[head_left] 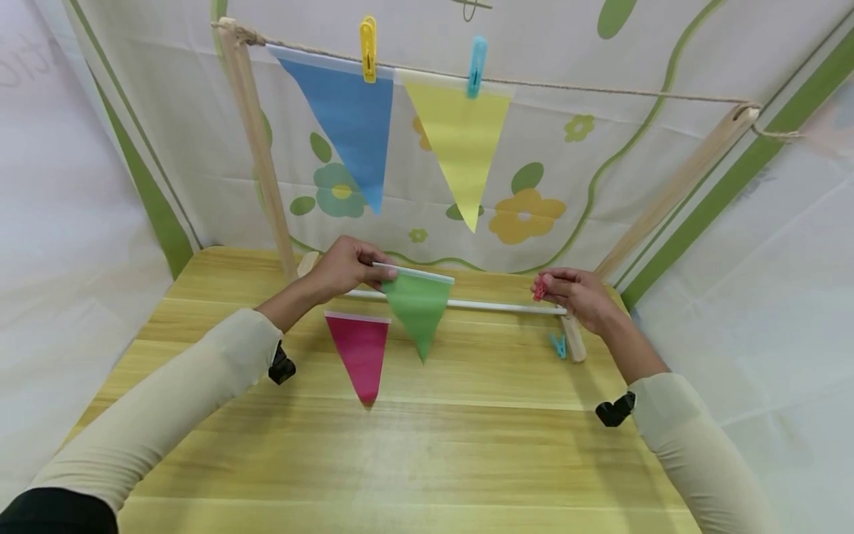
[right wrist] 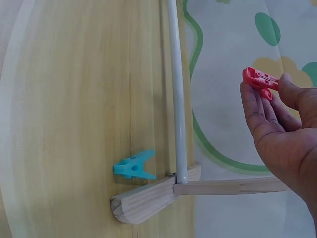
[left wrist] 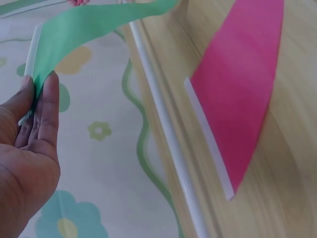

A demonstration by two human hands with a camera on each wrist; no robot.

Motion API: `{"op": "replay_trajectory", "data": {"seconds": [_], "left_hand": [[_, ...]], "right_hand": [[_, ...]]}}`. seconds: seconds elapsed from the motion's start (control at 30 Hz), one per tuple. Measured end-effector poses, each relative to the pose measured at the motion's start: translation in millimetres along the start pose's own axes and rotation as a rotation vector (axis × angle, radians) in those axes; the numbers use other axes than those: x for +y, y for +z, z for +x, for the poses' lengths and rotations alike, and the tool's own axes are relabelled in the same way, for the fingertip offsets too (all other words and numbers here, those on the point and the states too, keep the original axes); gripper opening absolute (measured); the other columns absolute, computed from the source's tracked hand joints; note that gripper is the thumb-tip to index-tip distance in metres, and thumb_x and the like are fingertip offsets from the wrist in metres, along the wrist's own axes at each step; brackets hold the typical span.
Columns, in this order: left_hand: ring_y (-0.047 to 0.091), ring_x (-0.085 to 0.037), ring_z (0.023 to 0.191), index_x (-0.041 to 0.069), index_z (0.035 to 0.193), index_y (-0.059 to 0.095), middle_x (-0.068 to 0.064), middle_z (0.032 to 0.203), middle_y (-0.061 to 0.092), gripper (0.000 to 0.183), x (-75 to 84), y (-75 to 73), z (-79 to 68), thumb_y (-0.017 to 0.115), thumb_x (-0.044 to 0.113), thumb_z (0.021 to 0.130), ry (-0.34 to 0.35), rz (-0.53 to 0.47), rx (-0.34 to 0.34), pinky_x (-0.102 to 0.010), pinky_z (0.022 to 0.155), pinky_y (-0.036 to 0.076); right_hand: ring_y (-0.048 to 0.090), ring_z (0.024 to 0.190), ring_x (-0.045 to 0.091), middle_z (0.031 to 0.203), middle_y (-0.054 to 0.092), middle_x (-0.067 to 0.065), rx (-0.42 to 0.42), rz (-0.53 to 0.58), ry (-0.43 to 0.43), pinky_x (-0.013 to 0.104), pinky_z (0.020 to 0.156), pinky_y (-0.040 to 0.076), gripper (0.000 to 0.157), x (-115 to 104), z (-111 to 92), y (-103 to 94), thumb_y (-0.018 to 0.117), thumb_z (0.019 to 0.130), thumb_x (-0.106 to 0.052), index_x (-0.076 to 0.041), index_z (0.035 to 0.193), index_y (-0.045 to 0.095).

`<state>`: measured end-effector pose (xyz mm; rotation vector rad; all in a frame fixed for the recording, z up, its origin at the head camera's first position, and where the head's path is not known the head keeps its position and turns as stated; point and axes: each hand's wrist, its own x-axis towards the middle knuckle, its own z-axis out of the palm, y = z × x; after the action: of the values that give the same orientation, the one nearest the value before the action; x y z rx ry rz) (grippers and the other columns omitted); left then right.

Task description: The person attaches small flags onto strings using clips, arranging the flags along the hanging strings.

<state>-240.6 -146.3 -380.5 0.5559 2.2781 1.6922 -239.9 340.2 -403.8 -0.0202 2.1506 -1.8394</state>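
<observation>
By the upper left corner of its white-edged top, my left hand [head_left: 347, 268] pinches a green triangular pennant [head_left: 420, 304], whose point hangs down over the table. The left wrist view shows thumb and fingers on that pennant [left wrist: 64, 42]. Over at the right, my right hand [head_left: 582, 297] holds a red clothespin [head_left: 540, 288] between thumb and fingers; the right wrist view shows this clothespin [right wrist: 260, 82] closely. A magenta pennant [head_left: 360, 356] lies on the table below the green one. Near the right foot of the stand is a blue clothespin [head_left: 557, 345].
A twine line [head_left: 600, 89] runs between two wooden posts [head_left: 256, 141]. From it hang a blue pennant [head_left: 353, 119] under a yellow clothespin [head_left: 368, 49] and a yellow pennant [head_left: 463, 141] under a light-blue clothespin [head_left: 477, 67]. A white rod [head_left: 500, 305] joins the posts low down.
</observation>
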Motion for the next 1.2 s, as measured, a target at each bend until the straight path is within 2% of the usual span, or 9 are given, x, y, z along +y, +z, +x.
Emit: {"op": "replay_trajectory", "data": {"seconds": [0.2, 0.47, 0.8, 0.97, 1.2], "left_hand": [[0.083, -0.017, 0.082, -0.005, 0.121, 0.084, -0.012, 0.097, 0.086, 0.021, 9.3, 2.5, 2.0, 0.082, 0.009, 0.105, 0.027, -0.016, -0.014, -0.039, 0.083, 0.074], [0.083, -0.017, 0.083, -0.006, 0.121, 0.084, -0.009, 0.093, 0.084, 0.021, 21.4, 6.6, 6.7, 0.081, 0.008, 0.106, 0.071, -0.022, -0.015, -0.039, 0.084, 0.074], [0.083, -0.016, 0.082, -0.003, 0.121, 0.084, -0.005, 0.092, 0.085, 0.02, 38.9, 9.3, 13.4, 0.081, 0.009, 0.106, 0.109, -0.021, 0.008, -0.04, 0.086, 0.074], [0.083, -0.015, 0.081, -0.004, 0.12, 0.085, -0.003, 0.091, 0.086, 0.019, 47.8, 12.6, 18.1, 0.082, 0.007, 0.105, 0.143, -0.044, 0.033, -0.04, 0.085, 0.074], [0.083, -0.014, 0.079, -0.007, 0.118, 0.084, -0.004, 0.088, 0.086, 0.018, 60.5, 17.2, 21.5, 0.082, 0.002, 0.103, 0.192, -0.078, 0.023, -0.043, 0.083, 0.074]], "right_hand": [[0.081, 0.117, 0.008, 0.119, 0.081, -0.007, -0.003, -0.016, -0.019, 0.021, 0.106, 0.065, 0.058, -12, 1, 1.9, 0.063, 0.118, -0.023, 0.013, 0.161, 0.046], [0.08, 0.12, 0.007, 0.126, 0.078, -0.006, 0.011, -0.066, -0.008, 0.026, 0.112, 0.064, 0.06, -25, 1, 7.7, 0.064, 0.117, -0.026, 0.007, 0.164, 0.046], [0.082, 0.114, 0.011, 0.121, 0.081, -0.005, 0.004, -0.011, -0.076, 0.026, 0.105, 0.067, 0.046, -37, 1, 8.3, 0.068, 0.115, -0.022, 0.004, 0.152, 0.058], [0.082, 0.113, 0.011, 0.124, 0.08, -0.002, 0.01, -0.013, -0.091, 0.029, 0.108, 0.067, 0.046, -44, -1, 8.2, 0.07, 0.114, -0.023, 0.002, 0.152, 0.06], [0.082, 0.113, 0.009, 0.121, 0.082, -0.003, -0.002, -0.02, -0.113, 0.025, 0.105, 0.067, 0.048, -56, -2, 11.1, 0.07, 0.114, -0.022, 0.004, 0.152, 0.058]]}}
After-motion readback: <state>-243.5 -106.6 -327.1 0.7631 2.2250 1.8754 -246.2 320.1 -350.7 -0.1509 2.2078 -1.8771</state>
